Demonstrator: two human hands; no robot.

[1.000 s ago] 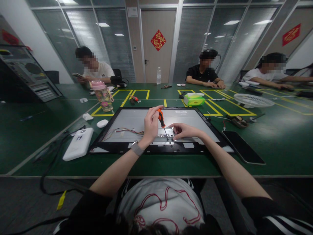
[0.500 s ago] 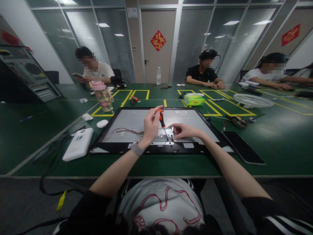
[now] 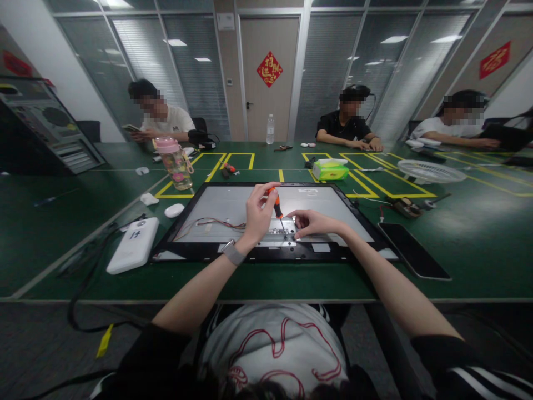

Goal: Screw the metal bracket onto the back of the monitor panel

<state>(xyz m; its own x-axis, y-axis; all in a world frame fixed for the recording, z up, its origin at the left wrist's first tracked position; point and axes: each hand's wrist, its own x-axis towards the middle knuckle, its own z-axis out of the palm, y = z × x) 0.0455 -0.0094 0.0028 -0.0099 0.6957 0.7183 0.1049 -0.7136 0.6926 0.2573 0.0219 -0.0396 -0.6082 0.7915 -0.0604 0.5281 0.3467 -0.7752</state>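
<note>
My left hand (image 3: 259,214) is closed on a screwdriver (image 3: 277,208) with an orange and black handle, the thumb and fingertips at the handle's upper end. Its thin shaft slants down to a metal bracket (image 3: 275,238) near the front edge of a flat display panel (image 3: 333,206) with a black frame. At the bracket's right end rests my right hand (image 3: 313,223), thumb and index finger curved and apart on either side of that end. Whether the fingertips press on the bracket I cannot tell. Thin wires (image 3: 220,223) run left from the bracket across the panel.
A white power bank (image 3: 133,245) and white case (image 3: 174,210) lie left, a black phone (image 3: 414,250) right. Beyond stand a pink-lidded bottle (image 3: 175,164), green tissue pack (image 3: 330,169) and white fan grille (image 3: 431,170). Several people sit across the table.
The screwdriver handle has shifted slightly in my left hand, and its fingers have moved a little. My right hand stays put. At the far right, a dark object now appears by a person's hand.
</note>
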